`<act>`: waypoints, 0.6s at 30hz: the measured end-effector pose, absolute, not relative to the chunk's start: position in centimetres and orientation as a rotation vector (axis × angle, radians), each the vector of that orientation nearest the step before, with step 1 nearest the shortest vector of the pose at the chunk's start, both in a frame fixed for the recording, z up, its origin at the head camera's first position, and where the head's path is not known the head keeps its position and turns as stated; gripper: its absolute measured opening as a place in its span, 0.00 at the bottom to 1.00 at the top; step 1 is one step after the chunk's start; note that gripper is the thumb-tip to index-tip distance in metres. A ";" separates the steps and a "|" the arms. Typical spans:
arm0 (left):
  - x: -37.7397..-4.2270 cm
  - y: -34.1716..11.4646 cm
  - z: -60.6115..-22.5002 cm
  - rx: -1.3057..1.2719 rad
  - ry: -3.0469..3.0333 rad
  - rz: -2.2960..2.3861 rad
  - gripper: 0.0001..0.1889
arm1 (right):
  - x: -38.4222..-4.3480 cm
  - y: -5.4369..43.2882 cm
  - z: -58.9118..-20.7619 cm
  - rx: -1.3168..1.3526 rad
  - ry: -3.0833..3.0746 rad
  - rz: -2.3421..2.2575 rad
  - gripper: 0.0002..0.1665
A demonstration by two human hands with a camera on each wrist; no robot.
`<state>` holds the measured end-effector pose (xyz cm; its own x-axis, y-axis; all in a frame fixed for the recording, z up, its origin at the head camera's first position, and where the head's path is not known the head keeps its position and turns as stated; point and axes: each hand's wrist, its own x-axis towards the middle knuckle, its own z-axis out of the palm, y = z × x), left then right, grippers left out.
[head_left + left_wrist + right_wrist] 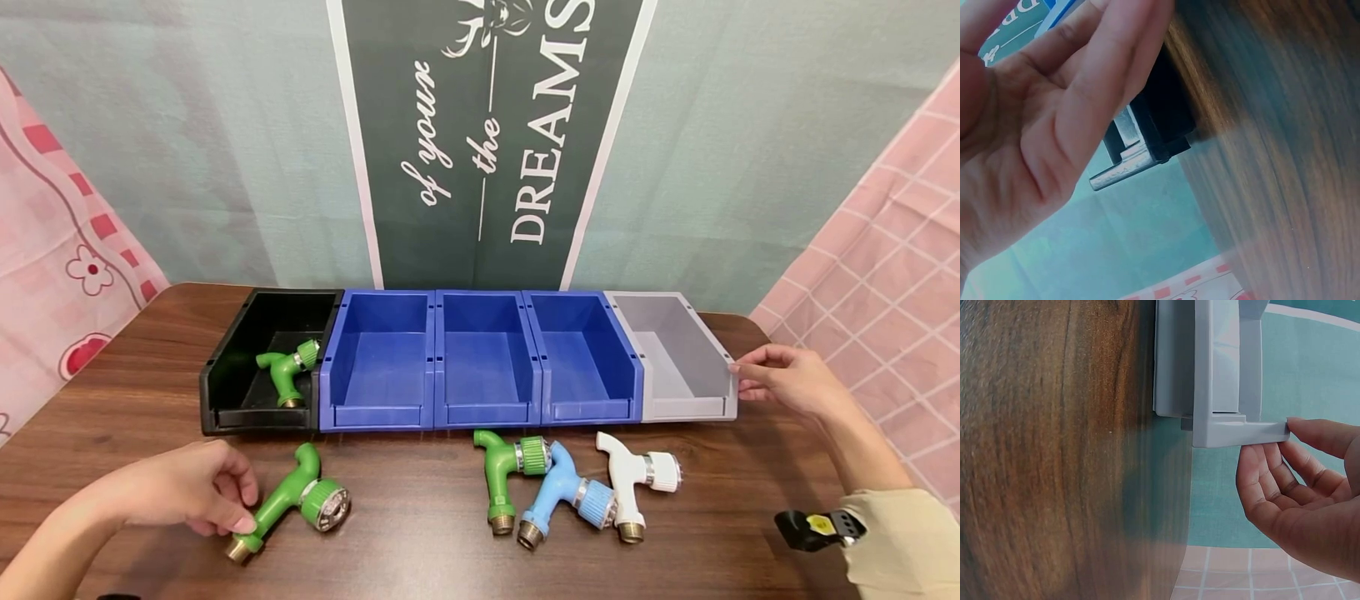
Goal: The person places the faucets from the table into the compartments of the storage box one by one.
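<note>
At the front left, my left hand (197,490) pinches the base of a green tap (279,503) lying on the table, its thumb over the part near the brass thread. In the left wrist view the fingers (1079,94) show, but not that tap. My right hand (795,379) pinches the right side wall of the grey bin (690,408); in the right wrist view the thumb is on the rim and the fingers lie against the wall's outer face. Another green tap (283,373) sits in the black bin (258,420).
Three blue bins (487,415) stand between the black and grey bins in one row. Before them lie a green tap (497,475), a light blue tap (558,492) and a white tap (624,477), close together on the wooden table (405,542). Curtains hang behind.
</note>
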<state>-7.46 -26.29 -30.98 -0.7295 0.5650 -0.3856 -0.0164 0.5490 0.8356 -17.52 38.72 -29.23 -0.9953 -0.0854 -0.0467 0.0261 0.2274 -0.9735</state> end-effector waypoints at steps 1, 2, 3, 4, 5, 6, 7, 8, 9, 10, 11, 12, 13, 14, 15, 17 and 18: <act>-7.5 -26.3 -31.0 0.438 2.137 1.164 0.10 | -17.5 38.7 -29.2 -0.058 2.395 -1.891 0.13; -7.5 -26.4 -31.1 0.434 2.133 1.168 0.10 | -17.5 38.7 -29.2 -0.057 2.398 -1.887 0.13; -7.5 -26.4 -31.1 0.431 2.132 1.170 0.10 | -17.5 38.7 -29.2 -0.055 2.404 -1.881 0.13; -7.5 -26.5 -31.1 0.426 2.130 1.172 0.10 | -17.5 38.7 -29.2 -0.054 2.409 -1.875 0.13; -7.5 -26.5 -31.2 0.420 2.128 1.174 0.10 | -17.5 38.7 -29.2 -0.053 2.412 -1.869 0.13; -7.5 -26.5 -31.2 0.413 2.125 1.175 0.10 | -17.5 38.7 -29.2 -0.052 2.416 -1.863 0.12; -7.5 -26.5 -31.3 0.405 2.121 1.177 0.11 | -17.5 38.7 -29.2 -0.052 2.418 -1.857 0.12; -7.5 -26.5 -31.3 0.397 2.117 1.180 0.10 | -17.5 38.7 -29.2 -0.050 2.417 -1.857 0.12; -7.5 -26.5 -31.3 0.393 2.114 1.181 0.10 | -17.5 38.7 -29.2 -0.049 2.417 -1.857 0.12; -7.5 -26.5 -31.4 0.388 2.111 1.183 0.10 | -17.5 38.7 -29.2 -0.046 2.413 -1.859 0.12; -7.5 -26.5 -31.4 0.380 2.108 1.185 0.10 | -17.5 38.7 -29.2 -0.044 2.411 -1.862 0.12; -7.4 -26.5 -31.4 0.374 2.105 1.187 0.10 | -17.5 38.7 -29.2 -0.042 2.407 -1.866 0.12; -7.4 -26.5 -31.4 0.372 2.103 1.189 0.10 | -17.5 38.7 -29.2 -0.040 2.404 -1.871 0.12; -7.4 -26.5 -31.4 0.366 2.103 1.188 0.10 | -17.5 38.7 -29.2 -0.038 2.401 -1.874 0.12; -7.4 -26.4 -31.5 0.363 2.105 1.186 0.10 | -17.5 38.7 -29.2 -0.037 2.397 -1.878 0.12; -7.3 -26.4 -31.5 0.352 2.106 1.182 0.10 | -17.5 38.7 -29.2 -0.037 2.395 -1.883 0.12; -7.3 -26.4 -31.5 0.352 2.109 1.179 0.10 | -17.5 38.7 -29.2 -0.038 2.395 -1.883 0.12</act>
<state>-7.31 -26.37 -31.53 -0.7281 0.5307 -0.4339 -0.0918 0.5518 0.8289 -17.52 38.67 -29.16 -0.9952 -0.0779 -0.0590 0.0389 0.2372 -0.9707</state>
